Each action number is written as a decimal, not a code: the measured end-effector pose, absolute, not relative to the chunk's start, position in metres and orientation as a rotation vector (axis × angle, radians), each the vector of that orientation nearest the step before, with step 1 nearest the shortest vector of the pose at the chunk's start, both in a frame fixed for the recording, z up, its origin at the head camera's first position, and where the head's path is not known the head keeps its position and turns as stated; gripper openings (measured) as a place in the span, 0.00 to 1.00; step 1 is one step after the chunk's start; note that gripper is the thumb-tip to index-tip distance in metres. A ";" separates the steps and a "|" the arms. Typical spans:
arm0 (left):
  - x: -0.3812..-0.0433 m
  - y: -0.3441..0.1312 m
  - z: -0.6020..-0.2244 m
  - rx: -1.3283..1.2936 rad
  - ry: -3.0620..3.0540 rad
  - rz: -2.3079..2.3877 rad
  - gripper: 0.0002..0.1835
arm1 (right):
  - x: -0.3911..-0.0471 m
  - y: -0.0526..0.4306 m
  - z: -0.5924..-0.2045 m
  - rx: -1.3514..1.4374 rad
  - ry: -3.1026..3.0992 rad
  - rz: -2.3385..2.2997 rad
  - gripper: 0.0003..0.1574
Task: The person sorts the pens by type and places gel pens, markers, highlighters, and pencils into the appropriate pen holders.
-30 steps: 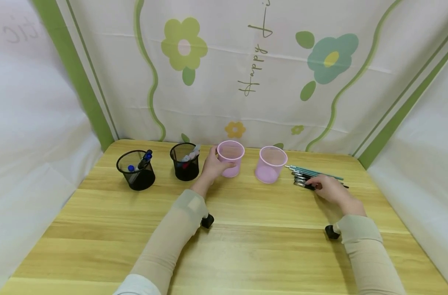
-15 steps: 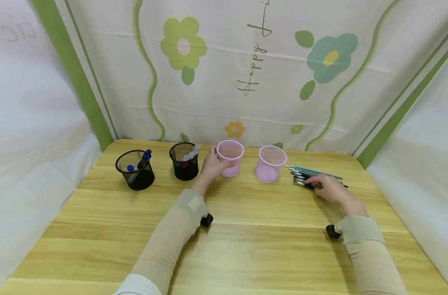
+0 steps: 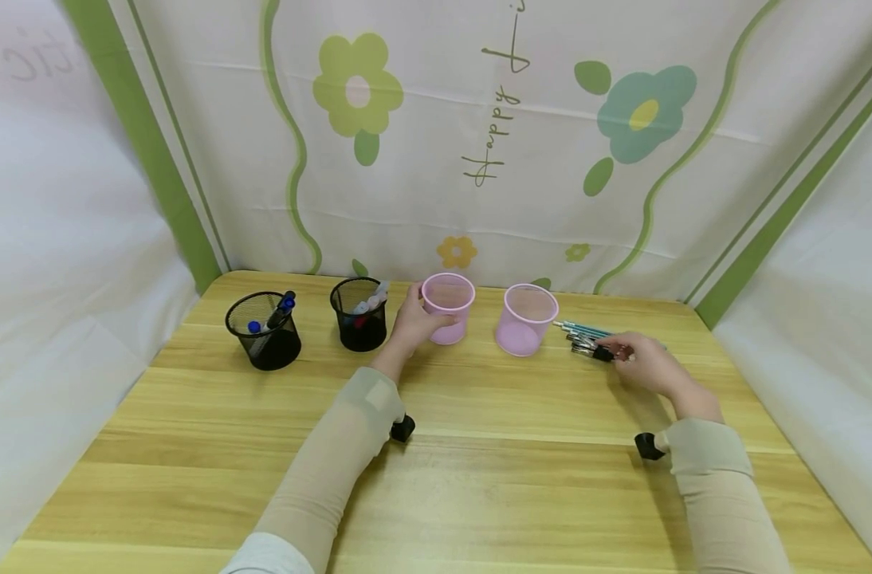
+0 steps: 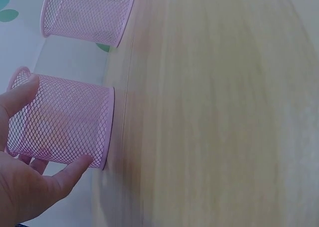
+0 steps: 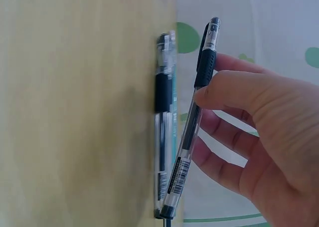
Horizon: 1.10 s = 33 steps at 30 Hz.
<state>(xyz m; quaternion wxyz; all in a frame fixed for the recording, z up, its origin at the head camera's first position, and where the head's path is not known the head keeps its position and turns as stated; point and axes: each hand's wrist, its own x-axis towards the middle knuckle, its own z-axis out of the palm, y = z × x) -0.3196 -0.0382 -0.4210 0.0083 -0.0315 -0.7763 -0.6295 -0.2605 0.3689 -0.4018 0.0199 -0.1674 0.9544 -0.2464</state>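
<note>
1. Lifting of one clear pen with a black grip (image 5: 185, 137), slanted in the centre of the right wrist view; the right hand (image 3: 647, 363) pinches it between thumb and fingers, a narrow hold
2. Row of similar pens (image 5: 162, 95), lying left of the held one in that view; its lower end overlaps them, contact uncertain
3. Change: half a second ago the fingers were down among the pens; now one tilts away, so the row seems to be parting singly
4. Teal pencil-like sticks (image 3: 587, 328), right of frame centre in the head view, behind the pens
5. Left pink mesh cup (image 3: 461, 309), upright at frame centre; the left hand (image 3: 413, 323) curls round its side, unchanged
6. Right pink mesh cup (image 3: 525, 328), upright between that cup and the pens
7. Two black mesh cups (image 3: 272, 347), centre left, holding stationery
</note>
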 end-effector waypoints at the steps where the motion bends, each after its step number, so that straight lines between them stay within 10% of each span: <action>1: -0.319 -0.038 -0.421 -0.100 -2.426 -1.967 0.51 | -0.260 0.369 -0.400 -0.509 2.971 -0.786 0.29; 33: -0.322 -0.039 -0.423 -0.111 -2.430 -1.973 0.51 | -0.264 0.304 -0.340 -0.421 2.868 -1.494 0.35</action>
